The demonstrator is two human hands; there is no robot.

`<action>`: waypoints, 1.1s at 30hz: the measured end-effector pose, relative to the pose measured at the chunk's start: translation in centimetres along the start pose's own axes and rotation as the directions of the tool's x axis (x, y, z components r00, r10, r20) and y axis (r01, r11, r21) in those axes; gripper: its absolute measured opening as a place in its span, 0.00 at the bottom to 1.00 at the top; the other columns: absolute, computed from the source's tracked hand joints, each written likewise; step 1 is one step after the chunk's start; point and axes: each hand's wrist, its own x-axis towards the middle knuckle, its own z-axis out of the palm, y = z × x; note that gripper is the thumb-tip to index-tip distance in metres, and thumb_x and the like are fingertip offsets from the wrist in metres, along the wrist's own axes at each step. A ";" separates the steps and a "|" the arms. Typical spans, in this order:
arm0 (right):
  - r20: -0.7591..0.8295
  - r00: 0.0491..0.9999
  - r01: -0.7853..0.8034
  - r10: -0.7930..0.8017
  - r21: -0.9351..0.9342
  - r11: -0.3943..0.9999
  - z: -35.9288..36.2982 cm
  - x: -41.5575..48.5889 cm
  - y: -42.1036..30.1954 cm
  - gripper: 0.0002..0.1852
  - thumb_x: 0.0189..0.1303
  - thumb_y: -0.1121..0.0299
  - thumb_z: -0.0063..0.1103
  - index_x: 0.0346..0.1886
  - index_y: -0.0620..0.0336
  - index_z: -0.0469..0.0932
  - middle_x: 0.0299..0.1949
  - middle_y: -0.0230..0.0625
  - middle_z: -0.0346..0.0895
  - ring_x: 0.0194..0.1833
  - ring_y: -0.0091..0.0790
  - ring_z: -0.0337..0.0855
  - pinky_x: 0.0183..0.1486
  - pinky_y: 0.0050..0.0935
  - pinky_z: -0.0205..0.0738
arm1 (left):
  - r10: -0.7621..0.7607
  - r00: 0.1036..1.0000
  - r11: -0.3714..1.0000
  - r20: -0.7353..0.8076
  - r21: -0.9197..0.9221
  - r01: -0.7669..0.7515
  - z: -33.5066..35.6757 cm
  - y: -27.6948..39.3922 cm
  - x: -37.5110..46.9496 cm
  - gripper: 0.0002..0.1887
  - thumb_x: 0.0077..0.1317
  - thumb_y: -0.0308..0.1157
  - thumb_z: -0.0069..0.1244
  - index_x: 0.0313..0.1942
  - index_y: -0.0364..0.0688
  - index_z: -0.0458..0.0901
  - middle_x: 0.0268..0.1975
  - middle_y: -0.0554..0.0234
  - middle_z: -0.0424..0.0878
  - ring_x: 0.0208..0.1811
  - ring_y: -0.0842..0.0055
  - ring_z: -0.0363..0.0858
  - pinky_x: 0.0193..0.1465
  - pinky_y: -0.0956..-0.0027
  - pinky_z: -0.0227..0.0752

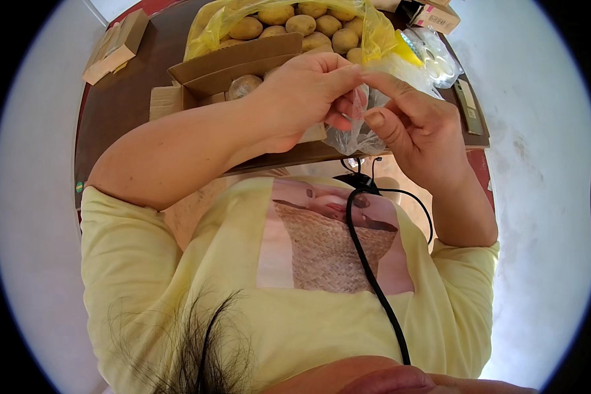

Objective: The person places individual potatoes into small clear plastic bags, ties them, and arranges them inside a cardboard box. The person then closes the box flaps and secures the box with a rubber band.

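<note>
My left hand [310,93] and my right hand [413,118] meet over the table's near edge, their fingertips together at a thin clear plastic bag [357,133]. My left fingers pinch a fold of the film, which hangs down between the hands. The right index fingertip touches the left fingers, with the right thumb apart below; whether it also grips film I cannot tell. Under my left forearm stands an open cardboard box [236,61] holding a film-wrapped round item [245,86]. Behind it, several potatoes [301,24] lie in an open yellow plastic bag [202,32].
A smaller cardboard box [123,44] stands at the table's [113,113] far left. At the right are clear plastic packaging [438,56], a phone-like flat item [468,106] near the edge and another small box [436,18]. A black cable [369,266] runs down my shirt.
</note>
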 end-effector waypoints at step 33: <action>0.227 0.971 0.124 -0.070 -0.236 0.964 -4.0 1.4 6.7 0.08 0.56 0.66 0.59 0.33 0.55 0.86 0.45 0.42 0.81 0.48 0.42 0.80 0.50 0.34 0.74 | -0.079 0.994 0.988 -0.081 0.126 0.089 1.3 -1.1 0.8 0.10 0.72 0.38 0.46 0.36 0.43 0.75 0.34 0.65 0.81 0.33 0.80 0.80 0.35 0.76 0.77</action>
